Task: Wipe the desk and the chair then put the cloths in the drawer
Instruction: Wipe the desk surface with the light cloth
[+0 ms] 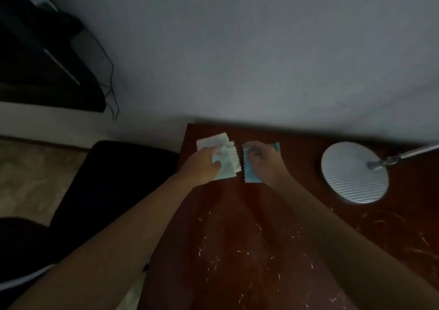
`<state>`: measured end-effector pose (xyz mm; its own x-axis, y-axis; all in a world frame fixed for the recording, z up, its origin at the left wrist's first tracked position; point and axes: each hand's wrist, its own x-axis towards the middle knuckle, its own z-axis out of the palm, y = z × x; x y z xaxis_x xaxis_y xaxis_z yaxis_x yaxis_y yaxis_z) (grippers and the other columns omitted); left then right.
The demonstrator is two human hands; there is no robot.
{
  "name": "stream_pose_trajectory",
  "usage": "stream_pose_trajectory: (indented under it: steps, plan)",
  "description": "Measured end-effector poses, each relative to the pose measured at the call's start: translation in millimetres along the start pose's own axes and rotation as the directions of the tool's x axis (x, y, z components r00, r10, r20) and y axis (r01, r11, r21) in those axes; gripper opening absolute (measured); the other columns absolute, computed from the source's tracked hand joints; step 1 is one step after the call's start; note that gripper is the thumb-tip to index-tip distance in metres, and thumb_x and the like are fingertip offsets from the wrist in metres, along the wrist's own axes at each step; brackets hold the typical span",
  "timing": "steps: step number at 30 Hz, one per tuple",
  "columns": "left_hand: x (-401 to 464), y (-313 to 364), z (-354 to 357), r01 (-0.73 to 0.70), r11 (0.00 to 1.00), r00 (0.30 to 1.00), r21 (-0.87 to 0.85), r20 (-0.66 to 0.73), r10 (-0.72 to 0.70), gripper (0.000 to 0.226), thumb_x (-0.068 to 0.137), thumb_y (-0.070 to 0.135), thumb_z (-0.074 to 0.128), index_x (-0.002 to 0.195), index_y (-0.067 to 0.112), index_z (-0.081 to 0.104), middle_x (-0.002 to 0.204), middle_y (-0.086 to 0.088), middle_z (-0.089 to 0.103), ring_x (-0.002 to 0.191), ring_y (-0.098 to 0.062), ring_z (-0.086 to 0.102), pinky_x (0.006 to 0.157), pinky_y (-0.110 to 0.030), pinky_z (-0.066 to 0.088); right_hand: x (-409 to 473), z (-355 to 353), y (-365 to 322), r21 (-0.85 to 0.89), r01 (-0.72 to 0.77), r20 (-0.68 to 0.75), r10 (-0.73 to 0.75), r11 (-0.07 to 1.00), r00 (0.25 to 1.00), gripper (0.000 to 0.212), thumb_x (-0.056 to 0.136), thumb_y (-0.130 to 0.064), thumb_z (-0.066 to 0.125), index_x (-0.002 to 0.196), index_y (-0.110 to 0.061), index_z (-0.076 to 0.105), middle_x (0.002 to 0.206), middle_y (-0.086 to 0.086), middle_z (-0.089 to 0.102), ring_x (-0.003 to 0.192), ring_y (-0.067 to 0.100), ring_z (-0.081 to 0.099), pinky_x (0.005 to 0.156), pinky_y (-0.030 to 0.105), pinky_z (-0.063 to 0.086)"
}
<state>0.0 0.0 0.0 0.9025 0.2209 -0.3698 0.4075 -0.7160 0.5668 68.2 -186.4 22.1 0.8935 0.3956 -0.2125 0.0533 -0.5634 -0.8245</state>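
Cloths in both hands at the desk's far left corner.
Your left hand curls its fingers on the pale cloth, your right hand pinches the blue cloth; sweep wide and you clip the lamp base or push crumbs onto the chair.

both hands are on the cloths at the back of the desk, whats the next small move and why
Probably draw the left hand with the pale cloth toward the near part of the desk. That cloth lies at the far edge, while the pale crumbs are scattered nearer the person. The right hand could follow with the blue cloth.
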Motion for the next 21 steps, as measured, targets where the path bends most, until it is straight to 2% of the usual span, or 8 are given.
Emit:
stream_pose_trajectory:
  steps: [2, 4, 6, 11, 14, 16, 18, 21]
  plan:
    - [5, -11, 17, 0.033, 0.991, 0.993, 0.126, 0.105, -0.047, 0.055, 0.096, 0.027, 0.052, 0.148, 0.018, 0.036, 0.152, -0.006, 0.039, 0.134, -0.025, 0.042, 0.105, -0.034, 0.036, 4, 14, 13, -0.086, -0.023, 0.087, 0.031, 0.996, 0.996, 0.032, 0.095, -0.013, 0.047, 0.119, -0.021, 0.065, 0.096, 0.0, 0.069, 0.067, 0.005, 0.06, 0.062, 0.016, 0.043]
    - [5, -28, 37, 0.104, 0.969, 0.978, 0.224, 0.153, -0.141, 0.061, 0.096, 0.029, 0.051, 0.152, 0.02, 0.028, 0.155, -0.004, 0.033, 0.139, -0.024, 0.035, 0.109, -0.041, 0.03, 5, 35, 31, -0.147, -0.012, 0.182, 0.039, 0.989, 0.983, 0.036, 0.093, -0.012, 0.049, 0.125, -0.021, 0.062, 0.113, 0.003, 0.067, 0.092, 0.014, 0.063, 0.076, 0.025, 0.047]
    - [-4, -40, 51, 0.118, 0.954, 0.975, 0.275, 0.15, -0.164, 0.061, 0.095, 0.028, 0.049, 0.152, 0.022, 0.026, 0.155, -0.002, 0.032, 0.141, -0.02, 0.031, 0.11, -0.046, 0.024, 2, 50, 39, -0.208, 0.058, 0.205, -0.015, 0.976, 0.979, 0.038, 0.091, -0.011, 0.051, 0.127, -0.02, 0.061, 0.122, 0.005, 0.063, 0.11, 0.021, 0.058, 0.088, 0.032, 0.047]
    - [-45, -51, 83, 0.021, 0.976, 0.999, 0.218, 0.04, -0.03, 0.063, 0.089, 0.021, 0.054, 0.147, 0.024, 0.03, 0.153, 0.003, 0.035, 0.141, -0.013, 0.03, 0.111, -0.048, 0.02, 14, 79, 42, -0.34, 0.393, 0.226, -0.332, 0.854, 0.916, 0.044, 0.086, -0.009, 0.054, 0.129, -0.015, 0.06, 0.131, 0.005, 0.061, 0.124, 0.026, 0.051, 0.103, 0.042, 0.041]
    - [-69, -61, 92, 0.009, 0.992, 0.997, 0.129, -0.071, 0.0, 0.062, 0.088, 0.016, 0.057, 0.146, 0.022, 0.037, 0.149, 0.0, 0.043, 0.142, -0.017, 0.032, 0.113, -0.046, 0.027, 19, 98, 47, -0.451, 0.548, 0.446, -0.354, 0.704, 0.822, 0.055, 0.09, -0.017, 0.053, 0.144, -0.02, 0.046, 0.15, 0.005, 0.043, 0.142, 0.029, 0.032, 0.114, 0.048, 0.028]
    - [-84, -75, 92, 0.094, 0.995, 0.969, 0.042, -0.234, -0.081, 0.056, 0.087, 0.011, 0.059, 0.141, 0.018, 0.046, 0.147, -0.004, 0.047, 0.142, -0.021, 0.035, 0.112, -0.044, 0.03, 20, 110, 57, -0.511, 0.626, 0.591, -0.288, 0.589, 0.753, 0.058, 0.094, -0.026, 0.048, 0.15, -0.025, 0.034, 0.159, 0.006, 0.027, 0.148, 0.03, 0.017, 0.119, 0.05, 0.017]
    - [-102, -95, 93, 0.221, 0.975, 0.9, -0.037, -0.378, -0.218, 0.05, 0.089, 0.011, 0.059, 0.138, 0.014, 0.05, 0.146, -0.007, 0.047, 0.139, -0.024, 0.039, 0.111, -0.045, 0.032, 25, 120, 67, -0.542, 0.671, 0.637, -0.274, 0.506, 0.72, 0.057, 0.098, -0.034, 0.042, 0.153, -0.026, 0.028, 0.162, 0.008, 0.017, 0.15, 0.03, 0.009, 0.12, 0.05, 0.011]
    - [-122, -120, 97, 0.389, 0.907, 0.803, -0.163, -0.424, -0.42, 0.047, 0.097, 0.019, 0.052, 0.142, 0.01, 0.043, 0.145, -0.011, 0.046, 0.135, -0.027, 0.043, 0.112, -0.048, 0.033, 41, 128, 68, -0.585, 0.686, 0.626, -0.298, 0.432, 0.721, 0.06, 0.098, -0.044, 0.031, 0.154, -0.025, 0.022, 0.163, 0.012, 0.013, 0.15, 0.032, 0.005, 0.12, 0.055, 0.007]
